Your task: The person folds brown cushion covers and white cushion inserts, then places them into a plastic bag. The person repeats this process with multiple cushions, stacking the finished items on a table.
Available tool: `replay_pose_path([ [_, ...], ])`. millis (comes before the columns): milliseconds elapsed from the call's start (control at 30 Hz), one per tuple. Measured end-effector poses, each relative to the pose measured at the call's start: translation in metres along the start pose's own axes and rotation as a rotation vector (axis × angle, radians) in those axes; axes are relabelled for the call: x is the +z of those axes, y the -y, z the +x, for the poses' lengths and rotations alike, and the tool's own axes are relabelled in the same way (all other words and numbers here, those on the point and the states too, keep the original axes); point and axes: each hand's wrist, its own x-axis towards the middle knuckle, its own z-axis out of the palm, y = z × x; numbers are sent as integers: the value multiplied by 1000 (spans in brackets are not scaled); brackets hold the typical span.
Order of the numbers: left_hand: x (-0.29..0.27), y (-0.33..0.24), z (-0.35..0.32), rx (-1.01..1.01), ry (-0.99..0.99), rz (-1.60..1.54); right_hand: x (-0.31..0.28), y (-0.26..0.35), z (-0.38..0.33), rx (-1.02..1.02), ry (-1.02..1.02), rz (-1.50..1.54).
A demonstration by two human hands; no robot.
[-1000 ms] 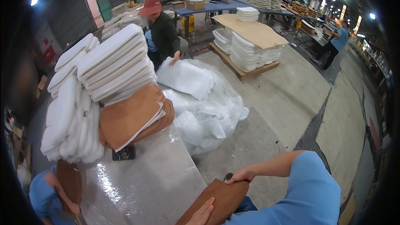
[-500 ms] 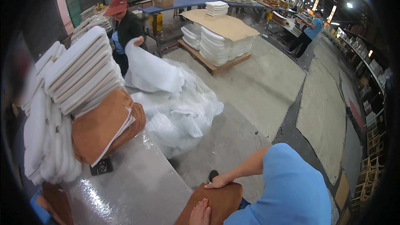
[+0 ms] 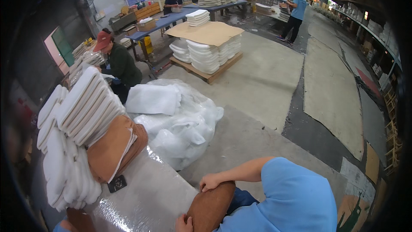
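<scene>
A brown fabric cushion piece [image 3: 212, 206] lies over my lap, against the near edge of the table. My right hand [image 3: 209, 182] reaches across from the blue sleeve, its fingers curled over the piece's far edge. At the near left edge, my left hand [image 3: 184, 223] grips it with bent fingers, partly cut off by the picture's lower border. Whether the piece is padded inside I cannot tell. Ahead on the table is a pile of brown covers [image 3: 112, 146] with white layers showing at one side, and beside it a small black device [image 3: 117, 183].
Stacked white pads [image 3: 88, 107] stand on the plastic-covered table [image 3: 146, 197]. Beyond it sits a plastic-wrapped heap of white padding [image 3: 184, 133]. A co-worker in a red cap [image 3: 122, 62] is behind the stack. Farther off stands a loaded wooden pallet [image 3: 210, 76].
My hands have shifted from lying flat on the brown piece to curling around its edges. The red-capped co-worker has let go of the white padding sheet, which now lies on the heap.
</scene>
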Motion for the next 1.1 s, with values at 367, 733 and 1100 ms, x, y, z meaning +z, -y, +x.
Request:
replay_pose_path([
  [367, -17, -7, 56, 129, -485, 51, -12, 67, 32, -208, -208, -221],
  [733, -53, 88, 1, -390, 7, -184, -10, 79, 104, 769, 75, 888],
  [1100, -19, 76, 7, -361, -466, -45, 26, 98, 103, 605, -440, 735],
])
